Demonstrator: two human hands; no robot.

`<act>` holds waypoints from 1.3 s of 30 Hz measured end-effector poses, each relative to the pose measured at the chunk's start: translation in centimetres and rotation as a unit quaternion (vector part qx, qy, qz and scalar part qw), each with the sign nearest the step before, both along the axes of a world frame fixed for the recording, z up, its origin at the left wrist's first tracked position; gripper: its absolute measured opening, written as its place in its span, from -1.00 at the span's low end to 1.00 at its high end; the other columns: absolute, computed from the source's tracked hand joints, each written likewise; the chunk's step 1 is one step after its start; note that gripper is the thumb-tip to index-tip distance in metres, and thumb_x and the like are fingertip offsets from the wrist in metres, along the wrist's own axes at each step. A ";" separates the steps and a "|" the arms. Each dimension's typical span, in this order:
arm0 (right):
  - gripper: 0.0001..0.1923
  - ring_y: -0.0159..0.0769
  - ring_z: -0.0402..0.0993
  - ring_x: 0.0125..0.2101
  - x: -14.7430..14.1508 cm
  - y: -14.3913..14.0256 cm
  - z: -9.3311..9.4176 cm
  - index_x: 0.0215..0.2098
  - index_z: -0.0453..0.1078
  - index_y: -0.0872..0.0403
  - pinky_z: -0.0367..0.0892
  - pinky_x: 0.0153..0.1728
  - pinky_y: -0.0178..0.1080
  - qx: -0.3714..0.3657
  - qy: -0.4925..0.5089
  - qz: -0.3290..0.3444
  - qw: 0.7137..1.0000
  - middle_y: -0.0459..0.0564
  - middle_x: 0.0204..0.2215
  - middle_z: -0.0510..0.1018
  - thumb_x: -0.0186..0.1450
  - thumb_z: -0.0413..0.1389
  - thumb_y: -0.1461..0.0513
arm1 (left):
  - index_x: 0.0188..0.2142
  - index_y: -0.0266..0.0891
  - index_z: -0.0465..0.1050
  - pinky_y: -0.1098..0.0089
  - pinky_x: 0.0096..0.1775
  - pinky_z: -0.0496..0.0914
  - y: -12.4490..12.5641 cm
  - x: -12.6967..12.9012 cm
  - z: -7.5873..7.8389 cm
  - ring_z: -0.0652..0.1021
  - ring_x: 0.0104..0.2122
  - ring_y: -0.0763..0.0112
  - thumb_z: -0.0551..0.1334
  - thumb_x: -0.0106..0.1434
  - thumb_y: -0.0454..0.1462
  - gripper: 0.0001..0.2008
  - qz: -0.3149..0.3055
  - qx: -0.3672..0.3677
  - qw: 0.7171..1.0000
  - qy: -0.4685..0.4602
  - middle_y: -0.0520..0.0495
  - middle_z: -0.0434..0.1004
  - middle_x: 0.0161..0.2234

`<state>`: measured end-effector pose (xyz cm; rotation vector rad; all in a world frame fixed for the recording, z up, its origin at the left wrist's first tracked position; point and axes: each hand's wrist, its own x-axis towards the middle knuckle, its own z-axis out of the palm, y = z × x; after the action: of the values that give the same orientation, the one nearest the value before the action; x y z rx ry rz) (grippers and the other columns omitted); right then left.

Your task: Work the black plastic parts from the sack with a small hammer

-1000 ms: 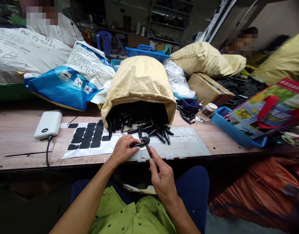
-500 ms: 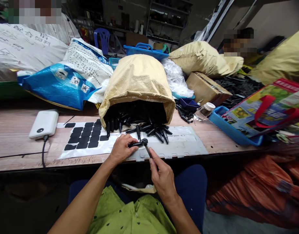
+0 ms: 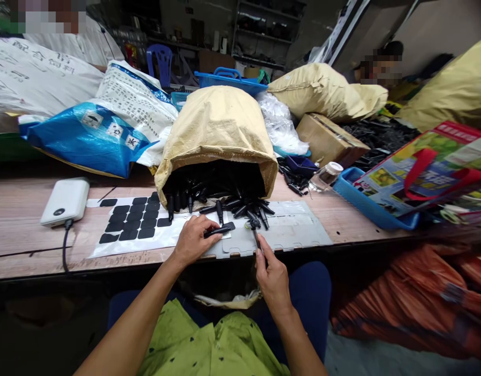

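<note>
My left hand [image 3: 196,236] lies on the table's front part, its fingers closed round a slim black pen-like tube [image 3: 220,231]. A black label-like piece [image 3: 231,226] shows just beyond the tube's right end; I cannot tell whether it is attached. To the right, my right hand [image 3: 272,269] grips a small tool [image 3: 255,225] with a thin handle and a dark round head. The head is apart from the tube. Behind both hands, several black tubes [image 3: 264,211] spill from the mouth of a tan sack [image 3: 220,117]. Left of my left hand lies a white sheet [image 3: 101,250] with black rounded-square stickers [image 3: 132,216].
A white power bank [image 3: 70,198] with a black cable sits at the left. Under my hands lies a grey board [image 3: 295,235]. A clear bottle [image 3: 326,176] and blue tray [image 3: 344,190] stand at the right. Sacks line the back; two people are partly visible there.
My right hand has moved the tool's head off the black tube, to the right. My left hand still holds the tube. The whole view has shifted slightly.
</note>
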<state>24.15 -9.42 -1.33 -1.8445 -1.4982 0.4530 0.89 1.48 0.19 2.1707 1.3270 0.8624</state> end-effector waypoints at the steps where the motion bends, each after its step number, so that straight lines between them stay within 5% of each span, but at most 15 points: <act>1: -0.51 -0.22 0.66 -0.10 0.0 0.0 -0.2 0.34 0.32 -0.11 0.51 -0.15 -0.32 0.000 0.002 0.001 1.000 -0.01 0.10 0.60 0.49 -0.05 0.08 | -0.19 -0.12 0.58 0.25 -0.11 0.31 -0.6 0.0 0.4 0.47 -0.20 0.22 0.35 0.28 -0.17 -0.85 -0.010 0.001 1.000 -0.017 -0.05 0.56 -0.26; 7: -0.51 -0.20 0.67 -0.13 0.3 0.0 -0.6 0.35 0.31 -0.12 0.52 -0.14 -0.30 -0.006 0.004 0.001 1.000 -0.01 0.08 0.61 0.49 -0.05 0.07 | -0.12 -0.07 0.57 0.41 -0.25 0.34 -6.9 0.8 1.9 0.54 -0.29 0.37 0.31 0.30 -0.19 -0.84 -0.207 -0.169 0.963 -0.041 0.02 0.61 -0.24; 10: -0.52 -0.21 0.63 -0.02 0.3 0.0 -0.6 0.35 0.31 -0.13 0.48 0.00 -0.29 0.003 0.002 0.003 1.000 -0.04 0.15 0.56 0.50 -0.05 0.09 | -0.17 -0.04 0.59 0.42 -0.33 0.30 -8.9 1.2 -1.1 0.56 -0.34 0.36 0.33 0.23 -0.19 -0.85 -0.183 -0.243 0.951 0.058 0.06 0.63 -0.30; 14: -0.52 -0.20 0.57 0.08 0.1 0.1 -0.4 0.36 0.30 -0.10 0.43 0.09 -0.27 0.014 0.001 0.012 1.000 -0.04 0.19 0.52 0.50 -0.05 0.12 | 0.00 -0.05 0.57 0.29 -0.11 0.40 -9.6 1.2 -6.3 0.61 -0.06 0.12 0.26 0.28 -0.18 -0.70 -0.081 -0.287 0.944 0.140 -0.10 0.67 -0.09; 16: -0.52 -0.19 0.59 0.05 0.1 0.0 -0.3 0.36 0.30 -0.10 0.47 0.05 -0.26 0.011 0.001 0.010 1.000 -0.04 0.18 0.53 0.50 -0.05 0.12 | 0.07 -0.07 0.55 0.22 -0.06 0.41 -9.5 1.3 -6.8 0.59 0.01 0.03 0.29 0.24 -0.17 -0.61 -0.080 -0.291 0.940 0.156 -0.17 0.64 -0.01; 18: -0.52 -0.19 0.61 0.02 0.1 0.0 -0.3 0.35 0.30 -0.12 0.49 0.00 -0.27 0.010 -0.001 0.007 1.000 -0.04 0.17 0.54 0.50 -0.04 0.13 | 0.00 -0.07 0.59 0.26 -0.13 0.42 -9.3 1.7 -5.2 0.61 -0.08 0.06 0.32 0.20 -0.15 -0.65 -0.117 -0.283 0.942 0.135 -0.15 0.66 -0.08; 21: -0.52 -0.19 0.59 0.05 0.1 0.0 -0.3 0.35 0.30 -0.11 0.48 0.04 -0.26 0.016 -0.002 0.009 1.000 -0.04 0.17 0.54 0.50 -0.03 0.14 | -0.19 -0.09 0.63 0.39 -0.34 0.35 -7.9 2.6 -0.5 0.58 -0.35 0.29 0.26 0.28 -0.10 -0.78 -0.156 -0.269 0.950 0.021 -0.01 0.66 -0.32; 25: -0.53 -0.16 0.57 0.08 0.1 0.0 -0.3 0.34 0.31 -0.11 0.44 0.11 -0.21 0.013 -0.003 0.004 1.000 -0.02 0.14 0.57 0.50 -0.03 0.13 | -0.34 -0.15 0.55 0.37 -0.34 0.30 -3.1 3.7 3.3 0.51 -0.42 0.34 0.20 0.34 -0.03 -0.70 0.073 -0.113 0.990 -0.032 0.00 0.57 -0.43; 27: -0.54 -0.15 0.57 0.08 0.1 0.0 -0.3 0.34 0.32 -0.11 0.45 0.10 -0.20 0.011 -0.007 0.003 1.000 -0.03 0.14 0.57 0.50 -0.04 0.13 | -0.36 -0.16 0.51 0.33 -0.34 0.27 -0.4 4.1 3.1 0.50 -0.40 0.28 0.23 0.31 0.01 -0.69 0.186 -0.047 0.981 0.007 -0.03 0.53 -0.44; 30: -0.54 -0.15 0.58 0.07 0.1 0.0 -0.4 0.34 0.32 -0.11 0.46 0.10 -0.20 0.017 -0.012 0.003 1.000 -0.03 0.12 0.58 0.50 -0.03 0.14 | -0.37 -0.17 0.48 0.31 -0.36 0.23 2.4 4.7 1.8 0.49 -0.38 0.19 0.27 0.25 0.05 -0.66 0.250 -0.038 0.966 0.059 -0.09 0.51 -0.41; 35: -0.54 -0.17 0.57 0.08 0.2 -0.1 -0.5 0.34 0.32 -0.12 0.44 0.12 -0.21 0.025 -0.010 0.008 1.000 -0.06 0.16 0.55 0.50 -0.04 0.15 | -0.30 -0.11 0.48 0.33 -0.36 0.21 1.9 4.3 1.5 0.51 -0.30 0.21 0.29 0.28 -0.05 -0.79 0.233 -0.027 0.969 0.074 -0.04 0.56 -0.28; 39: -0.54 -0.16 0.55 0.10 0.1 -0.1 -0.4 0.34 0.31 -0.13 0.44 0.12 -0.21 0.020 -0.003 0.009 1.000 -0.07 0.18 0.53 0.50 -0.04 0.14 | -0.29 -0.09 0.50 0.34 -0.29 0.26 0.7 1.9 1.8 0.50 -0.26 0.26 0.36 0.21 -0.15 -0.87 0.126 -0.033 0.989 0.070 0.03 0.58 -0.28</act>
<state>24.29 -9.48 -1.70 -1.8038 -1.5179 0.4232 2.82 2.14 2.04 2.0746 1.7025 0.7562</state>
